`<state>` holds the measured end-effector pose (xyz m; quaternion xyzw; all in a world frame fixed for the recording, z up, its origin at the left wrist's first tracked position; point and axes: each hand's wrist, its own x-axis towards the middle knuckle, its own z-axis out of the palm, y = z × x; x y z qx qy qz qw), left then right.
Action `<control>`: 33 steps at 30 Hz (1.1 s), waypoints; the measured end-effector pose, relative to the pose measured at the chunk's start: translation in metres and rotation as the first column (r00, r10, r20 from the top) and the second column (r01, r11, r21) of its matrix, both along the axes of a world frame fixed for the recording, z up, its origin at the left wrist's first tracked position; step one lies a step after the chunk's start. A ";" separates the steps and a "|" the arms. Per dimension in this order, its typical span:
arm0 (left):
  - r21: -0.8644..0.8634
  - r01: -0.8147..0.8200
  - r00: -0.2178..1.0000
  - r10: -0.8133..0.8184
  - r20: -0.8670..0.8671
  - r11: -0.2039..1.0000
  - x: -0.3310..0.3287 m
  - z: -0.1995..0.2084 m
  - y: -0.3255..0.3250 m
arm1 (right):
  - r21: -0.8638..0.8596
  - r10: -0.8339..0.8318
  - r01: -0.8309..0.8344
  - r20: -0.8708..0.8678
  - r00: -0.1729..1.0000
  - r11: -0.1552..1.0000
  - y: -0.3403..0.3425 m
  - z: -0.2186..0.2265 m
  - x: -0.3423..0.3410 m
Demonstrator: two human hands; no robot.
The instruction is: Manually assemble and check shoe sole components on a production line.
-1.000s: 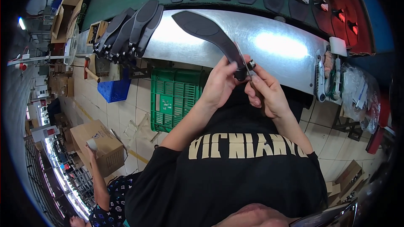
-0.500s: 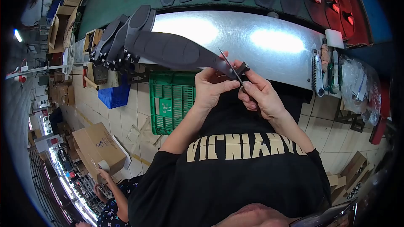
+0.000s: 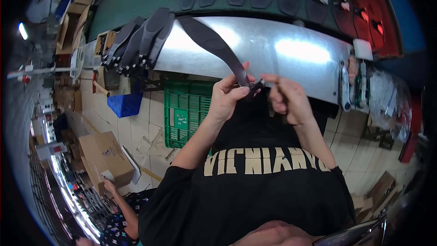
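Mid-frame: left hand (image 3: 225, 99) fingers pinch black sole (image 3: 215, 46) by narrow end | right hand (image 3: 292, 100) fingers half-curled, grip unclear from here | risk: one-end hold could swing toe into upper-left sole pile (image 3: 154, 31)

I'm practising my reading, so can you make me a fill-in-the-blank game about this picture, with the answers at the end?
1. One hand grips the long dark sole; it is the person's own ____ one.
2. The big slatted crate beside that forearm is coloured ____.
3. The person's shirt is ____ with pale lettering.
4. At the right end of the row of sandals, the light glows ____.

Missing words: left; green; black; red.
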<state>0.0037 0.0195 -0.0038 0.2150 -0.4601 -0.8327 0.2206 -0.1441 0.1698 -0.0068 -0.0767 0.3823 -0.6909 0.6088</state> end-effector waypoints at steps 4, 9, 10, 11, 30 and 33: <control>-0.121 -0.046 0.988 0.063 0.138 0.992 0.016 0.020 -0.055 | -0.018 -0.206 0.207 -0.201 0.958 0.978 0.005 0.007 -0.017; -0.414 -0.202 0.904 0.331 0.269 0.888 0.066 0.044 -0.177 | 0.031 -0.153 0.168 -0.276 0.949 0.985 0.005 0.003 -0.021; -0.438 -0.357 0.831 0.495 0.253 0.825 0.077 0.053 -0.199 | 0.021 -0.138 0.149 -0.278 0.951 0.989 0.003 0.001 -0.024; -0.475 -0.401 0.791 0.557 0.252 0.784 0.089 0.067 -0.220 | 0.035 -0.167 0.184 -0.289 0.943 0.982 0.002 0.001 -0.026; -0.853 0.334 0.339 0.793 0.506 0.401 -0.140 -0.012 -0.327 | 0.102 0.357 0.631 -0.888 -0.291 0.769 0.034 -0.017 -0.101; -0.929 0.268 0.305 0.893 0.332 0.254 -0.161 -0.047 -0.352 | 0.065 0.336 0.638 -0.888 -0.314 0.767 0.025 -0.001 -0.092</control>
